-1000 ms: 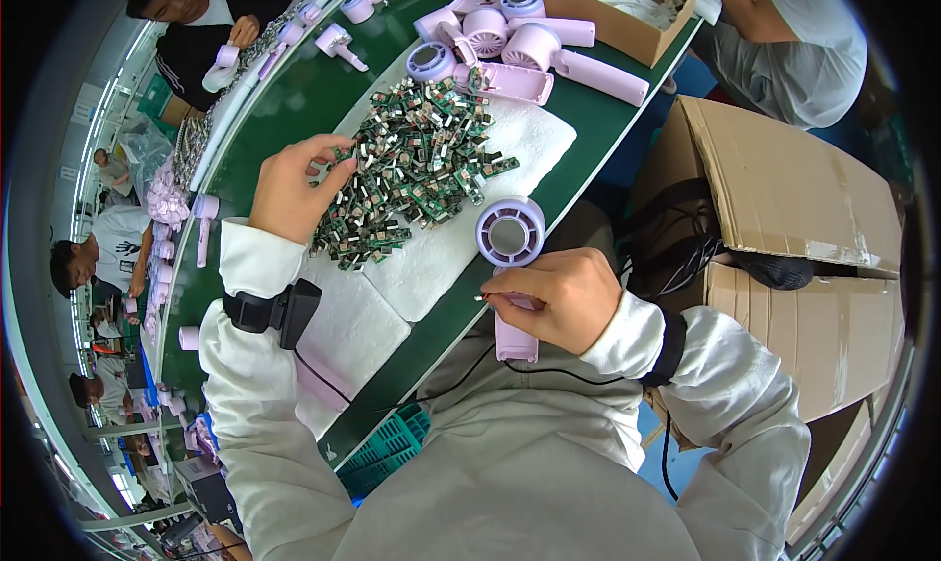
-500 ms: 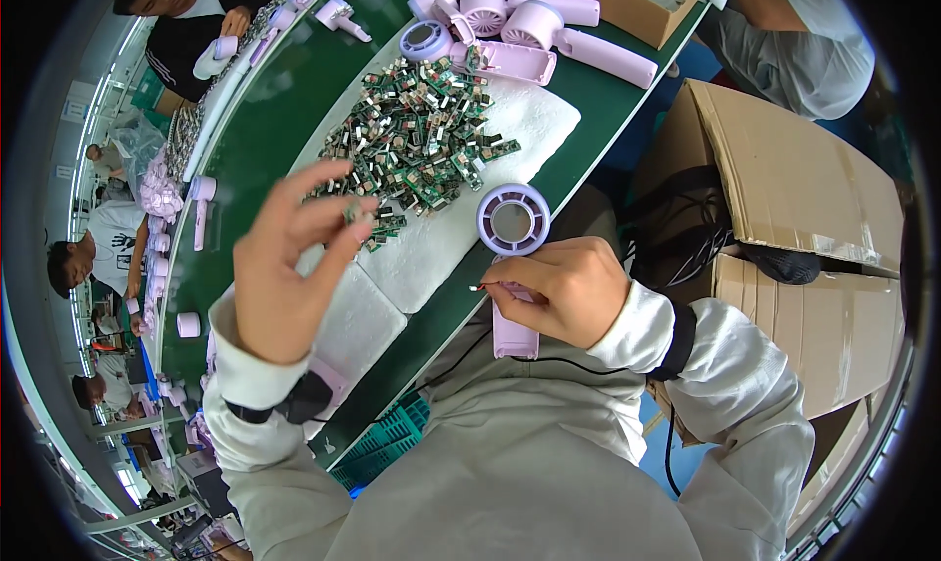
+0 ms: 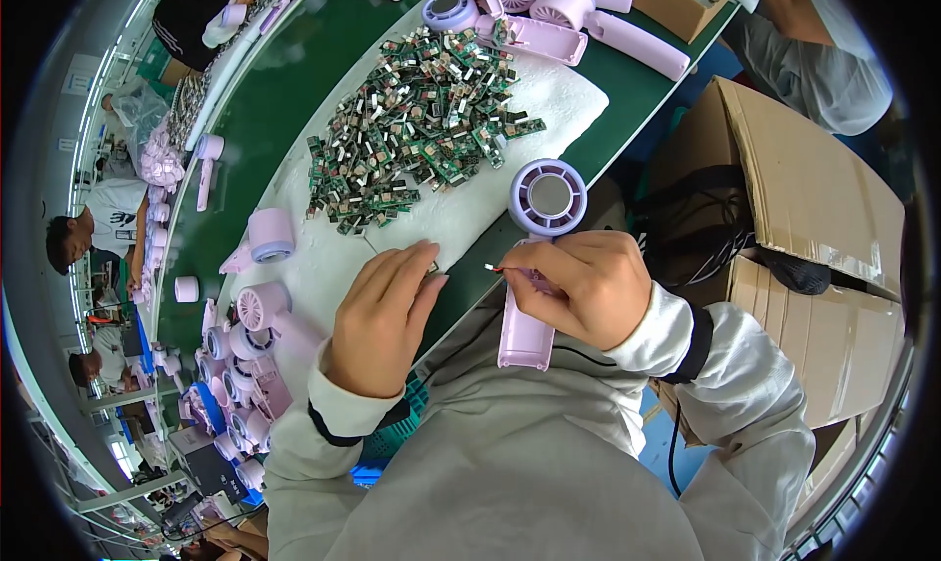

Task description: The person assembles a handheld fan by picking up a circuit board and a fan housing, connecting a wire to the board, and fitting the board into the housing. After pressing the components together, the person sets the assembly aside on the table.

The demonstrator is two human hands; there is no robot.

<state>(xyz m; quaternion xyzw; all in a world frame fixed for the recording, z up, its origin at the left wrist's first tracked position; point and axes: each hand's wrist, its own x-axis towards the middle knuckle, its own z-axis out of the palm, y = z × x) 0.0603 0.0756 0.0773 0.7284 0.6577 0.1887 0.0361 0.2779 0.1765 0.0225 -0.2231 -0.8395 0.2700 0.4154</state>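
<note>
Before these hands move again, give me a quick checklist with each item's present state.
1. Hollow pale pink plastic handle in the right hand: ok, its upper part is behind the fingers.
2. Handle's open side facing up: ok, its inside shows.
3. Small white wire connector free: ok, it juts past the right fingertips.
4. Small greenish piece secure in the left hand: cannot tell, mostly hidden.
5. Hands apart: ok, a gap shows.
6. Heaped green circuit boards untouched by either hand: ok.
</note>
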